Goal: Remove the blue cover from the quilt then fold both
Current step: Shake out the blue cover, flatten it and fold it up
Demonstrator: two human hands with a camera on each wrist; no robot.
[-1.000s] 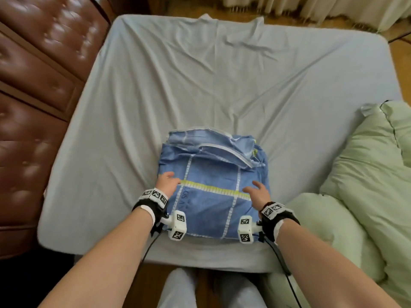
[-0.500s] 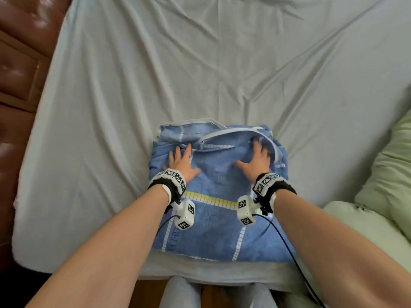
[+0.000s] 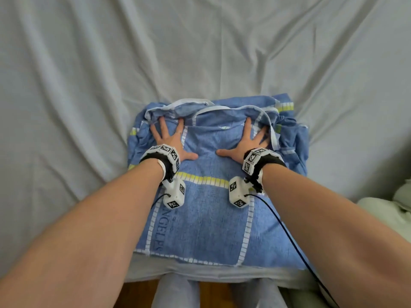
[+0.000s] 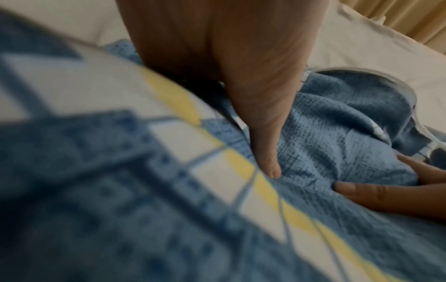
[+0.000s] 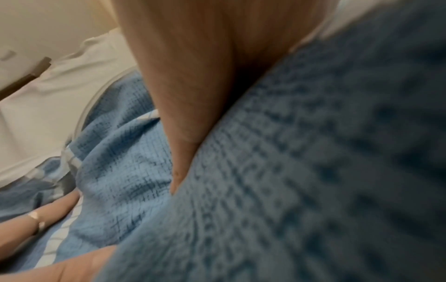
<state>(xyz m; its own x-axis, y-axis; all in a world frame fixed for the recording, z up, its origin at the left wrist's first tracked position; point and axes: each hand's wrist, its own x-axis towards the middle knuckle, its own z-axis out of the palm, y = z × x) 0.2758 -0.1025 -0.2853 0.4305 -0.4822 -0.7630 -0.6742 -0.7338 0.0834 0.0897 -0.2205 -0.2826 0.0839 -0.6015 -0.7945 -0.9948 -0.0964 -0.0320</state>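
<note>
My left hand and right hand lie flat, fingers spread, pressing on the blue cover. Nothing gripped. Cover is folded into a squarish stack on the grey sheet, far edge rumpled, at the bed's near edge.

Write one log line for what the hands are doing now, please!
step: flattening folded blue cover | left hand: flat, fingers spread, pressing far part | right hand: same | place: bed sheet | quilt: right edge, aside
</note>
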